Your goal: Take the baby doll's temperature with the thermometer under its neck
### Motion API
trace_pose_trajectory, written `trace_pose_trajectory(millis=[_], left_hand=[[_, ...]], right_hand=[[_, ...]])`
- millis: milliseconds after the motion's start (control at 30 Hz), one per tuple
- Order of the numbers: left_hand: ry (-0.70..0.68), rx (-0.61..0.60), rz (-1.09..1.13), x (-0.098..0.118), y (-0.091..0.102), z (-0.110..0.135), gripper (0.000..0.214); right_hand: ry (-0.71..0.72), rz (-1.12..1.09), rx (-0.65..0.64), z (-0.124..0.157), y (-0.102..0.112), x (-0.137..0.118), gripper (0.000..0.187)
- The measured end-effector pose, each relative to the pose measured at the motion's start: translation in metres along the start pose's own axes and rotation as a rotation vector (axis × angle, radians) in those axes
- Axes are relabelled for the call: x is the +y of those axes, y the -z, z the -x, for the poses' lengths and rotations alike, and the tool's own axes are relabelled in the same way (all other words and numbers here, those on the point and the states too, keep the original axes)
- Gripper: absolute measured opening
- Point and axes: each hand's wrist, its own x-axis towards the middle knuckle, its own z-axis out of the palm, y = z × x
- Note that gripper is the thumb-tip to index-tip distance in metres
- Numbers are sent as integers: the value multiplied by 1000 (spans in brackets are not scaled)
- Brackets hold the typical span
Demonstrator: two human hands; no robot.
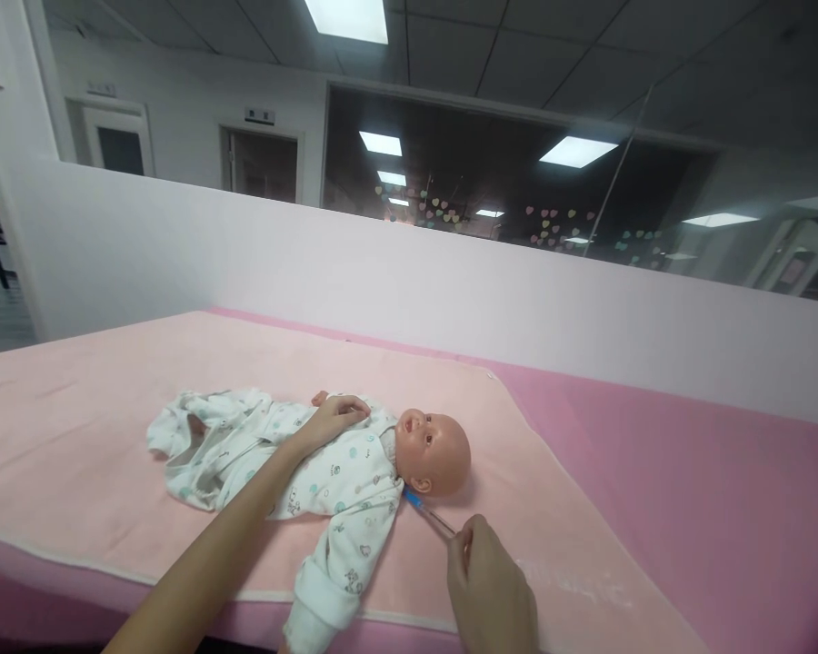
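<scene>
A baby doll in a white patterned sleepsuit lies on its back on a pale pink blanket, head to the right. My left hand rests flat on the doll's chest, fingers stretched out. Below the doll's head, my right hand pinches a thin stick with a blue tip. The blue tip lies at the doll's neck, close to the shoulder of the sleepsuit.
The blanket covers a darker pink padded surface that runs off to the right. A low white partition stands behind it, with glass panels and a dim room beyond. A doorway is at the back left.
</scene>
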Motion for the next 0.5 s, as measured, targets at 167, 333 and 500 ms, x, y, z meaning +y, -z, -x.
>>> trace_pose_trajectory(millis=[167, 333, 500], left_hand=[[8, -1, 9, 5, -1, 2, 31], [-37, -16, -2, 4, -1, 1, 28], [-41, -16, -34, 2, -1, 0, 29]], right_hand=[[36, 80, -85, -21, 30, 1, 26], [169, 236, -62, -45, 28, -2, 24], [128, 148, -9, -53, 16, -10, 30]])
